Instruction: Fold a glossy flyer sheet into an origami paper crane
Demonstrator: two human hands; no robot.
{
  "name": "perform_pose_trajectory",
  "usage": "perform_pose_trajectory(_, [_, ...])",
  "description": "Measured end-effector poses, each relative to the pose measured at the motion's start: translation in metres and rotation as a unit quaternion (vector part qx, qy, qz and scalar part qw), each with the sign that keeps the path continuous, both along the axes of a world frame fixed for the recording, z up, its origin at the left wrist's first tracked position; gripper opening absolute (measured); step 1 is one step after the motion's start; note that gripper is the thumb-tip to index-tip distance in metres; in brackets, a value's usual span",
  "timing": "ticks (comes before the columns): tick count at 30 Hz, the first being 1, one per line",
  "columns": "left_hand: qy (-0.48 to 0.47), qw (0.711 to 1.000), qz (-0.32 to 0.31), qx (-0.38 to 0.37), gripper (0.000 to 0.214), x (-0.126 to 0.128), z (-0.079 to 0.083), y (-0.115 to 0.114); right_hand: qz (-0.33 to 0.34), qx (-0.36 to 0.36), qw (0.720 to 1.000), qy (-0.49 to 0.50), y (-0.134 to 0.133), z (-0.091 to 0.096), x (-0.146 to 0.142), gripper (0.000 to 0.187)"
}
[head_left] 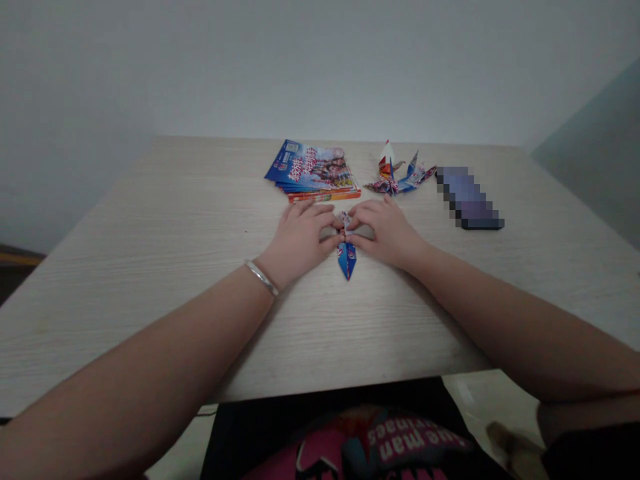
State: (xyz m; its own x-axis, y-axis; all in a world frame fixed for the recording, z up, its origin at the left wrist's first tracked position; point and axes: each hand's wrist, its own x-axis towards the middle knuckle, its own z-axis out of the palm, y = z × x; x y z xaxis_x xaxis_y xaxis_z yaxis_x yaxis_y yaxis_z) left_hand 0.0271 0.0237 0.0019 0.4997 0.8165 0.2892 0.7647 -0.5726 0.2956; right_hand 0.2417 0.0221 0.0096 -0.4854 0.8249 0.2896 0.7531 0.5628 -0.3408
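Note:
A narrow folded piece of printed paper, blue with a pointed end toward me, lies on the table between my hands. My left hand pinches its left side with thumb and forefinger, the other fingers resting on the tabletop. From the right, my right hand pinches the same paper, its fingertips close to those of the left. The fingers cover the paper's middle, and its far end shows only partly beyond them.
Beyond my left hand lies a stack of printed leaflets. Folded paper cranes stand to its right. A phone, blurred out, lies farther right on the pale wooden table. A wall rises behind.

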Motion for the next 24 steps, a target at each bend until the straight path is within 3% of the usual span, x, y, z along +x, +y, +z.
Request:
perform_pose_trajectory(3, [-0.001,1.0,-0.008,-0.003,0.028,-0.001,0.002,-0.001,-0.012,0.008,1.0,-0.015,-0.001,0.003,0.0,0.015])
perform_pose_trajectory(8, [0.009,1.0,-0.002,0.006,0.028,0.002,0.006,-0.003,0.029,0.032,0.999,-0.032,0.0,0.006,0.004,0.017])
perform_pose_trajectory(13, [0.007,0.998,-0.049,0.027,0.027,0.004,0.015,-0.004,-0.023,0.046,0.998,-0.021,-0.002,0.008,0.006,0.028])
perform_pose_trajectory(16, [0.008,0.998,-0.061,0.021,0.026,0.003,0.018,-0.004,0.02,0.049,0.999,-0.001,-0.001,0.005,0.007,0.023])
perform_pose_trajectory(24, [-0.018,0.999,-0.038,0.012,0.037,0.0,0.012,-0.001,0.055,-0.024,0.991,0.119,0.008,-0.001,0.014,0.034])
